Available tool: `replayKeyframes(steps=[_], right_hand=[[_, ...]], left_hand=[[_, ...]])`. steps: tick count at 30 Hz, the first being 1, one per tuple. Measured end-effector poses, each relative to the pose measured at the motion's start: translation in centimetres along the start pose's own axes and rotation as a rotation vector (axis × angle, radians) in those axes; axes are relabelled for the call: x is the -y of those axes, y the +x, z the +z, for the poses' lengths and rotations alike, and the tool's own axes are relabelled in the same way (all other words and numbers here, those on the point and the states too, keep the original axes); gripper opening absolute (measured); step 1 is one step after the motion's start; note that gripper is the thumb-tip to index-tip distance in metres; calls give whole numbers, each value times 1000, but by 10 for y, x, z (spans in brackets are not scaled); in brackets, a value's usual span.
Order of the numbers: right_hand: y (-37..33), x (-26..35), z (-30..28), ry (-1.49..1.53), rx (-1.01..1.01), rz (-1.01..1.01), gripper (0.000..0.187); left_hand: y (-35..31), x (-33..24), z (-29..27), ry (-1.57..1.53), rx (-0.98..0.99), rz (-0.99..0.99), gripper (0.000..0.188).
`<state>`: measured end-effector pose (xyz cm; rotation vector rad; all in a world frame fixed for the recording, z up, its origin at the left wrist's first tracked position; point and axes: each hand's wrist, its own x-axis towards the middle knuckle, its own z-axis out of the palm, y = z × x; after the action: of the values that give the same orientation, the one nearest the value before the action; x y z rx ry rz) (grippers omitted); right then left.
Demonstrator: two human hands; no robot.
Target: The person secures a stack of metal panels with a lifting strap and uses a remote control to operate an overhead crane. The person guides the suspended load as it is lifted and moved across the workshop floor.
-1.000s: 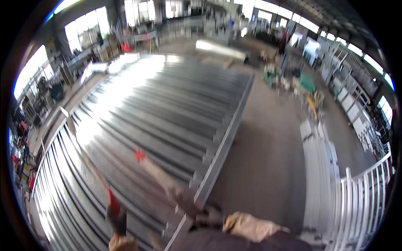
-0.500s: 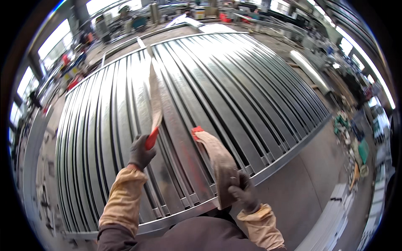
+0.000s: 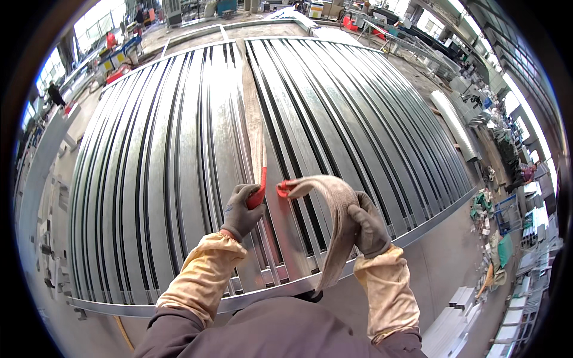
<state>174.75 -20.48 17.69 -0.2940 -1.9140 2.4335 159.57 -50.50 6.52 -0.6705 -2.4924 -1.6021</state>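
Both my hands wear grey gloves. My left hand (image 3: 241, 216) is closed around the red end (image 3: 257, 196) of a beige webbing sling (image 3: 253, 116). From there the sling stretches away, fairly taut, along a gap in the large slatted metal panel (image 3: 156, 179). My right hand (image 3: 368, 228) is closed on the other webbing length (image 3: 337, 197), its thumb pressed on the band. That length arches up and over to the left, ending in a red-covered loop (image 3: 283, 189) just right of my left hand. Its lower part hangs down beside the panel's near edge.
Concrete floor (image 3: 421, 262) lies right of the panel. A shiny wrapped roll (image 3: 455, 125) lies past its right side. Stacked metal profiles (image 3: 450, 316) sit at lower right, near scattered scraps and green cloth (image 3: 505, 250). A grey beam (image 3: 45, 161) runs along the left.
My right hand has come up with its webbing, which now arches higher. My left hand still grips the red end, now closer to the red loop. My view has shifted too.
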Motion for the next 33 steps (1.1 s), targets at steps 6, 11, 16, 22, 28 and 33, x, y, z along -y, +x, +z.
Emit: replayKeyframes(steps=[6, 11, 16, 22, 28, 33], right_hand=[[45, 7, 17, -94, 114, 127, 66], [57, 7, 29, 2, 86, -2, 60], [69, -33, 26, -133, 91, -232, 58], [78, -59, 56, -870, 66, -686, 35], [77, -55, 36, -1112, 221, -363, 25], [75, -72, 11, -1504, 283, -246, 31]], left_hand=[[-2, 28, 11, 127, 43, 97, 43], [18, 33, -11, 134, 167, 145, 37], [51, 31, 0, -84, 242, 79, 38], [107, 27, 31, -652, 411, -9, 46], [118, 57, 45, -983, 557, -208, 77], [113, 68, 38, -957, 600, -307, 67]])
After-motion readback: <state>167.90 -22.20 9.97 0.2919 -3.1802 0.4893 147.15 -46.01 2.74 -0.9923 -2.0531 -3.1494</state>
